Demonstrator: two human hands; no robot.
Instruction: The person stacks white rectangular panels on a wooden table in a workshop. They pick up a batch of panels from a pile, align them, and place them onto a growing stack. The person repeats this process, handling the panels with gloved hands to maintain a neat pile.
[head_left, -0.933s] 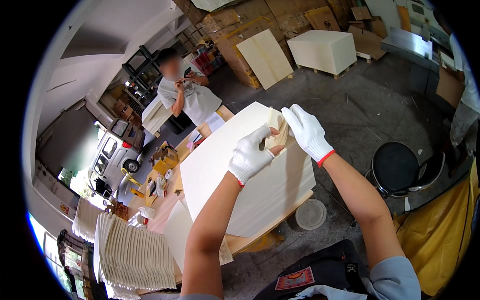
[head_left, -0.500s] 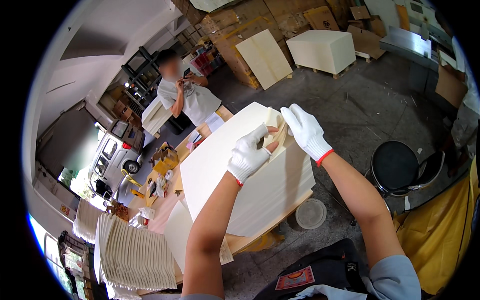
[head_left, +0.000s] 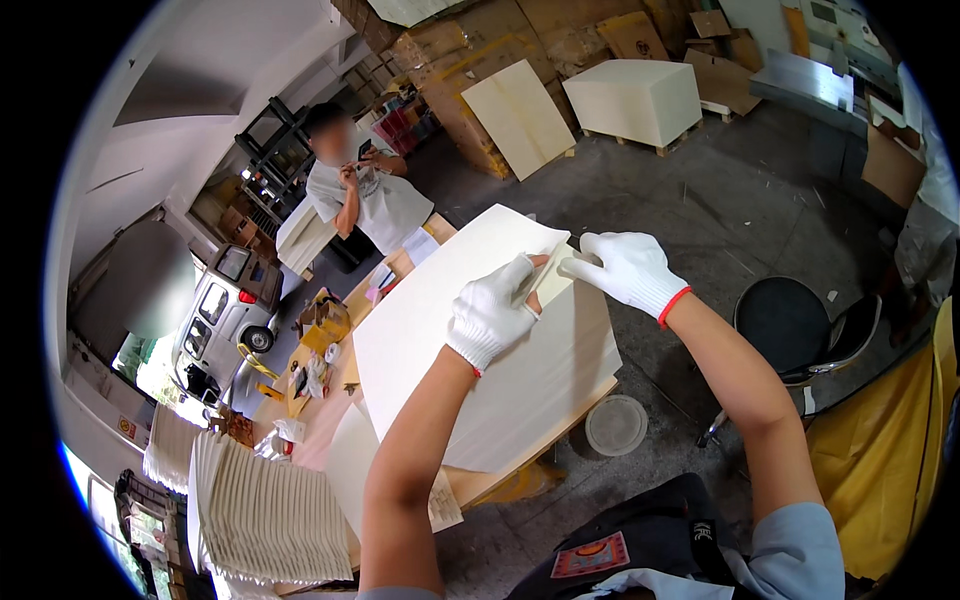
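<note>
A large stack of cream-white paper sheets [head_left: 420,325] lies on the wooden table in front of me. My left hand [head_left: 490,315], in a white knit glove with bare thumb and finger tips, pinches several sheets near the stack's right corner. Those sheets' edges [head_left: 541,272] are bent upward between its thumb and finger. My right hand [head_left: 632,272], in a white glove with a red cuff, is beside that same corner. Its thumb lies against the sheet edges, and its fingers are apart from the thumb, holding nothing I can see.
A fanned pile of sheets [head_left: 270,515] lies at the lower left. Tools and a yellow box [head_left: 325,320] sit along the table's left side. Across the table stands a person [head_left: 375,200] holding a phone. On the floor are a round tub [head_left: 617,425] and a black stool [head_left: 782,325].
My right hand has turned, its fingers now pointing left and its thumb apart from them. The sheets bent up at the corner have flattened somewhat. My left hand keeps its pinch.
</note>
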